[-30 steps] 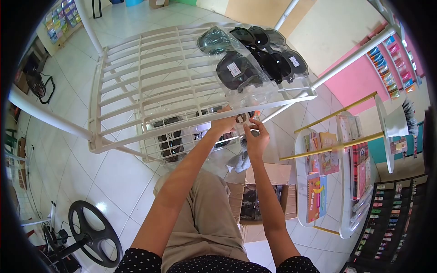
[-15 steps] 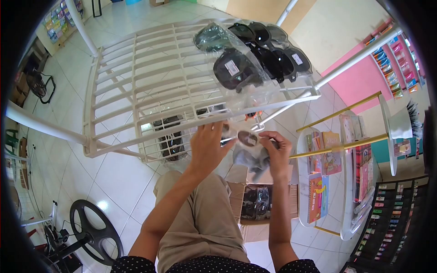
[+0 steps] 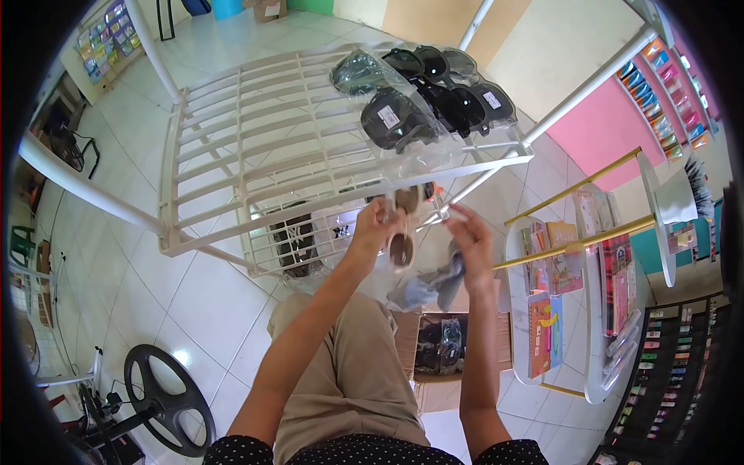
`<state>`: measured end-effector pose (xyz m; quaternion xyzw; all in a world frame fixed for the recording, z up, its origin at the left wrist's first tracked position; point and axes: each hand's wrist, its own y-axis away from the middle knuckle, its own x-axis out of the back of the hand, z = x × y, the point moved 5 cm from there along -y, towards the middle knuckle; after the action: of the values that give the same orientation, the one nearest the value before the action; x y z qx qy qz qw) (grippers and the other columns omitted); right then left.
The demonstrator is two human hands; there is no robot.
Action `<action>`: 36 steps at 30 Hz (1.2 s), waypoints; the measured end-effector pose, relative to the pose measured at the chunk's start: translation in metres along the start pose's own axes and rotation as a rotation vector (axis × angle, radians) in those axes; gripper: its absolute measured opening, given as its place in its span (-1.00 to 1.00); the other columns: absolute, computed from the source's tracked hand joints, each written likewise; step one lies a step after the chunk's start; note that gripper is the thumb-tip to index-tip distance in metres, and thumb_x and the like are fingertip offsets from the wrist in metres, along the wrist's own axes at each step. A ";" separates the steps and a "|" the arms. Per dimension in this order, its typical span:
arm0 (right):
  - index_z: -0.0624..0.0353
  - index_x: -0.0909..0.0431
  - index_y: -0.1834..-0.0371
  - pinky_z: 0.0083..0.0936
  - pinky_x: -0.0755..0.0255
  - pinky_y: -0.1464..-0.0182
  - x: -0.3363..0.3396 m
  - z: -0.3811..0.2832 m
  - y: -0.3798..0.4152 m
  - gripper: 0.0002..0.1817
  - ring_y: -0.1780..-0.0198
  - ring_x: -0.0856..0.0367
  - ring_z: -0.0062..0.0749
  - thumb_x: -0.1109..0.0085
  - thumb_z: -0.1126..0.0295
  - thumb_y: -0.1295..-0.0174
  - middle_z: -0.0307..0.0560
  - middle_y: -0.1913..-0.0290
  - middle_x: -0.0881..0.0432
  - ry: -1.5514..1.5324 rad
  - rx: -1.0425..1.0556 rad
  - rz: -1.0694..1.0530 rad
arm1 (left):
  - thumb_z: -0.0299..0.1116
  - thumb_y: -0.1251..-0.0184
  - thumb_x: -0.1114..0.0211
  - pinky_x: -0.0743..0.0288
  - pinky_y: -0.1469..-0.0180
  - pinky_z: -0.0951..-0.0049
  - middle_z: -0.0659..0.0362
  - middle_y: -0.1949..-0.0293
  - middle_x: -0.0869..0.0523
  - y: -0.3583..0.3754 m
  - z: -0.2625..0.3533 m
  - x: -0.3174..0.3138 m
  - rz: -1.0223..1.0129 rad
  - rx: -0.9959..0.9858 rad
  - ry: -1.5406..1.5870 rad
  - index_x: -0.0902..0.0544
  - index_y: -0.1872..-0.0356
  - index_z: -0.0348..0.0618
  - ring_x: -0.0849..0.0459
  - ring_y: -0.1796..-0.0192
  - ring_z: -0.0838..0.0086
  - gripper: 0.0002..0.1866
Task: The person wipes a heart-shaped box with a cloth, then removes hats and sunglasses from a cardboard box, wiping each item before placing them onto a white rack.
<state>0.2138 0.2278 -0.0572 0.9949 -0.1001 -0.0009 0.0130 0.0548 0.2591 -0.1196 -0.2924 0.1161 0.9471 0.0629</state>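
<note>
My left hand [image 3: 367,235] is closed on a pair of sunglasses [image 3: 401,249] with a pale frame and brown lenses, tilted nearly on end beside the rack's front edge. To its right, my right hand [image 3: 470,242] has thumb and forefinger raised, apart from the sunglasses. A crumpled grey cloth [image 3: 431,288] hangs from its lower fingers. On the right part of the white slatted rack [image 3: 232,128] lie several black sunglasses [image 3: 457,107] in clear plastic sleeves, some with white tags. More dark sunglasses [image 3: 296,240] lie on the lower shelf.
An open cardboard box [image 3: 408,341] holding dark wrapped items stands on the floor by my knees. At right is a gold-framed shelf [image 3: 570,249] with notebooks. A black wheel [image 3: 169,399] stands at lower left, and a dark display rack [image 3: 666,372] at lower right.
My right hand has come away from the sunglasses, keeping the cloth. In my left hand the sunglasses have turned more upright, showing both lenses. The view has shifted slightly.
</note>
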 end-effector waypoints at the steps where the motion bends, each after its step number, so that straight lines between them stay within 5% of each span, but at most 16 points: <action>1: 0.21 -0.46 0.10 -0.71 -0.30 0.33 -0.004 0.009 0.005 -0.61 0.38 -0.45 -0.64 -0.21 0.41 0.05 -0.17 0.42 -0.55 0.126 0.040 -0.031 | -0.43 -0.01 -0.27 -0.36 0.35 0.62 0.28 0.38 -0.52 -0.012 -0.001 -0.003 -0.001 -0.009 0.000 -0.44 0.27 -0.18 -0.47 0.34 0.63 -0.75; 6: 0.19 -0.51 0.16 -0.66 -0.33 0.36 -0.014 0.038 0.001 -0.61 0.39 -0.49 -0.59 -0.29 0.38 0.14 -0.11 0.46 -0.55 0.386 0.170 0.071 | -0.46 -0.02 -0.25 -0.34 0.46 0.66 0.31 0.47 -0.48 -0.061 -0.032 0.006 0.136 0.001 0.298 -0.40 0.35 -0.11 -0.45 0.46 0.65 -0.80; 7: 0.25 -0.53 0.21 -0.63 -0.34 0.38 -0.014 0.037 -0.003 -0.64 0.40 -0.49 -0.57 -0.28 0.40 0.15 -0.07 0.45 -0.56 0.439 0.115 0.114 | -0.50 -0.09 -0.18 -0.52 0.20 0.46 0.13 0.24 -0.57 -0.062 -0.033 0.007 0.234 0.024 0.325 -0.43 0.18 -0.27 -0.58 0.19 0.43 -0.76; 8: 0.25 -0.53 0.21 -0.63 -0.34 0.38 -0.016 0.039 -0.008 -0.64 0.40 -0.49 -0.57 -0.28 0.40 0.15 -0.07 0.45 -0.56 0.437 0.113 0.116 | -0.50 -0.09 -0.18 -0.52 0.20 0.46 0.13 0.24 -0.57 -0.065 -0.034 0.007 0.233 0.026 0.323 -0.43 0.18 -0.27 -0.58 0.19 0.43 -0.76; 10: 0.28 -0.55 0.28 -0.58 -0.34 0.37 -0.017 0.041 -0.017 -0.69 0.44 -0.48 -0.53 -0.26 0.42 0.15 -0.08 0.45 -0.57 0.421 0.195 0.127 | -0.49 -0.02 -0.22 -0.38 0.46 0.64 0.30 0.48 -0.46 -0.074 -0.035 0.006 0.184 0.008 0.319 -0.30 0.41 -0.05 -0.45 0.48 0.65 -0.76; 14: 0.28 -0.56 0.32 -0.56 -0.34 0.36 -0.016 0.037 -0.024 -0.74 0.45 -0.50 -0.48 -0.24 0.45 0.15 -0.07 0.45 -0.58 0.456 0.123 0.167 | -0.46 -0.02 -0.23 -0.44 0.33 0.47 0.17 0.37 -0.49 -0.094 -0.050 0.028 0.174 0.071 0.228 -0.31 0.27 -0.12 -0.51 0.37 0.49 -0.72; 17: 0.32 -0.54 0.36 -0.57 -0.35 0.37 -0.007 0.007 -0.020 -0.82 0.43 -0.52 -0.45 -0.16 0.56 0.10 -0.04 0.44 -0.55 0.555 0.366 0.063 | -0.40 0.12 -0.30 -0.33 0.03 0.25 -0.03 0.16 -0.47 -0.054 0.017 0.032 0.581 -0.900 -1.282 -0.28 -0.01 -0.27 -0.47 0.10 0.12 -0.41; 18: 0.32 -0.54 0.36 -0.57 -0.35 0.37 -0.003 -0.005 -0.020 -0.82 0.43 -0.52 -0.45 -0.16 0.56 0.10 -0.04 0.44 -0.55 0.555 0.362 0.064 | -0.40 0.12 -0.30 -0.33 0.03 0.25 -0.03 0.16 -0.47 -0.026 0.046 0.026 0.579 -0.897 -1.283 -0.28 -0.01 -0.27 -0.47 0.10 0.12 -0.41; 20: 0.32 -0.53 0.35 -0.60 -0.36 0.39 -0.012 -0.029 -0.016 -0.84 0.44 -0.53 -0.46 -0.09 0.62 0.07 -0.04 0.45 -0.54 0.588 0.340 -0.215 | -0.37 0.17 -0.33 -0.39 0.09 0.34 -0.03 0.24 -0.52 0.030 0.092 -0.021 0.053 -1.031 -1.501 -0.45 0.19 -0.30 -0.52 0.19 0.16 -0.56; 21: 0.32 -0.52 0.35 -0.64 -0.36 0.40 -0.017 -0.036 -0.016 -0.84 0.44 -0.54 -0.47 -0.05 0.64 0.03 -0.04 0.44 -0.54 0.511 0.261 -0.295 | -0.37 0.17 -0.33 -0.39 0.09 0.34 -0.03 0.24 -0.52 0.037 0.094 -0.025 0.043 -1.020 -1.502 -0.45 0.19 -0.30 -0.52 0.19 0.16 -0.56; 23: 0.32 -0.52 0.35 -0.64 -0.36 0.40 -0.029 -0.044 -0.018 -0.85 0.46 -0.54 -0.47 -0.06 0.64 0.03 -0.04 0.42 -0.54 0.449 0.297 -0.297 | -0.37 0.17 -0.32 -0.44 0.19 0.40 0.00 0.39 -0.57 0.025 0.066 -0.027 -0.388 -0.165 -1.029 -0.53 0.38 -0.31 -0.57 0.29 0.22 -0.71; 26: 0.27 -0.51 0.21 -0.63 -0.36 0.37 -0.030 -0.033 -0.024 -0.74 0.44 -0.53 -0.49 -0.15 0.53 0.03 -0.05 0.38 -0.55 0.378 0.321 -0.223 | -0.41 0.14 -0.29 -0.46 0.30 0.48 0.10 0.56 -0.55 0.003 0.046 -0.012 -0.226 -0.296 -0.802 -0.53 0.43 -0.32 -0.58 0.41 0.36 -0.77; 28: 0.20 -0.42 0.02 -0.61 -0.36 0.33 -0.014 -0.029 -0.016 -0.51 0.38 -0.51 -0.54 -0.27 0.40 0.10 -0.07 0.36 -0.55 0.577 0.384 0.176 | -0.42 0.04 -0.21 -0.48 0.28 0.46 0.16 0.48 -0.56 -0.012 0.031 0.000 -0.153 -0.172 -0.632 -0.51 0.35 -0.28 -0.57 0.37 0.45 -0.80; 29: 0.14 -0.33 -0.09 -0.59 -0.34 0.33 -0.012 -0.019 -0.011 -0.35 0.36 -0.48 -0.57 -0.33 0.31 0.16 -0.07 0.34 -0.56 0.599 0.351 0.127 | -0.38 -0.01 -0.22 -0.47 0.22 0.40 0.16 0.35 -0.56 -0.022 0.026 0.010 0.004 -0.043 -0.419 -0.49 0.25 -0.23 -0.55 0.25 0.46 -0.74; 31: 0.14 -0.34 -0.09 -0.60 -0.34 0.35 -0.015 0.000 0.001 -0.36 0.38 -0.47 -0.58 -0.33 0.32 0.16 -0.07 0.35 -0.56 0.579 0.310 0.078 | -0.31 -0.10 -0.21 -0.46 0.16 0.30 0.16 0.13 -0.52 -0.052 -0.001 0.032 0.094 0.017 -0.063 -0.41 0.05 -0.15 -0.49 0.07 0.47 -0.62; 36: 0.16 -0.50 0.09 -0.62 -0.33 0.39 -0.019 0.030 -0.016 -0.60 0.50 -0.44 -0.58 -0.22 0.44 0.09 -0.12 0.49 -0.56 0.439 0.198 0.126 | -0.23 -0.14 -0.14 -0.47 0.20 0.31 0.10 0.22 -0.54 -0.080 -0.018 0.031 0.098 0.034 -0.079 -0.41 0.09 -0.17 -0.50 0.09 0.43 -0.65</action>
<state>0.1980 0.2463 -0.0871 0.9595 -0.1562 0.2259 -0.0630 0.0540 0.3327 -0.1666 -0.2477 0.1440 0.9577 0.0260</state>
